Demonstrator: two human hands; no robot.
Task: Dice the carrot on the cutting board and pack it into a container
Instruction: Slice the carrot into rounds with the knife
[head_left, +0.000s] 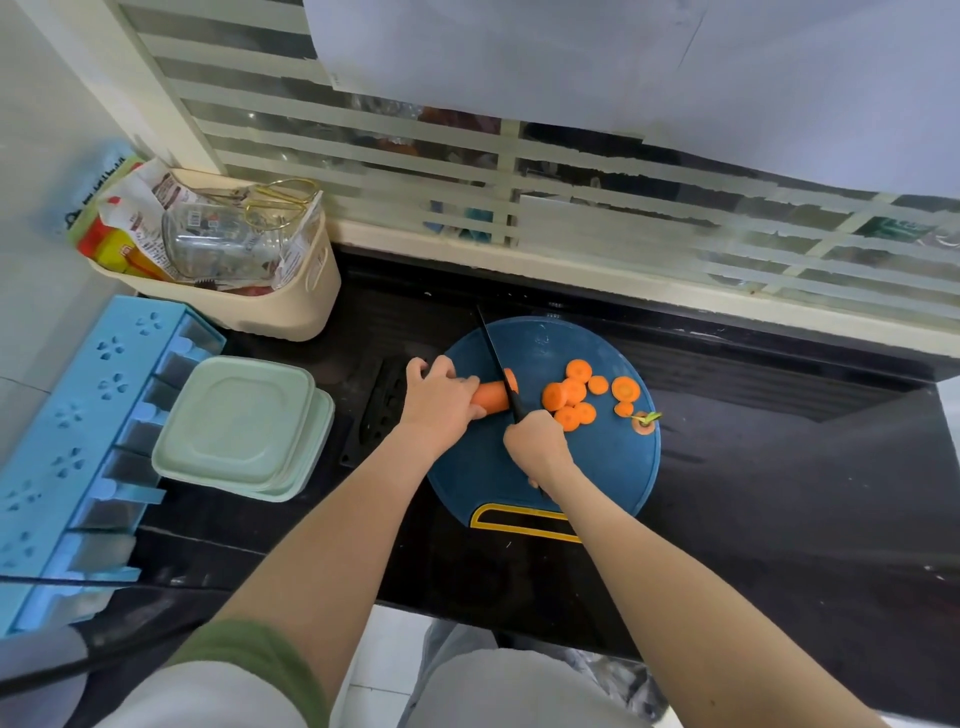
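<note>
I have the right hand (537, 441) closed in a fist around the handle of a black knife (497, 368). The blade angles up and away across the board, and its edge is sunk into the carrot (491, 397) close to the cut end. The left hand (441, 397) grips the carrot's other end, fingers curled over the top and pinning it flat.

The carrot lies crosswise on the left part of a round dark-blue cutting board (571, 467). To the right of the blade I count a loose cluster of round carrot slices (574, 389), some of them overlapping. The trimmed stem end (644, 423), with a bit of green, sits near the board's right rim.

The board rests on a black countertop (753, 467). Just left of it, partly under the left wrist, lies a black perforated knife sheath (376, 410). Farther left I see a stack of pale green lidded containers (244, 426), lids on, beside a light-blue rack (78, 441). Behind them stands a cream basket (291, 306) holding a glass jar (218, 244), gold-handled scissors (280, 200) and packets.
</note>
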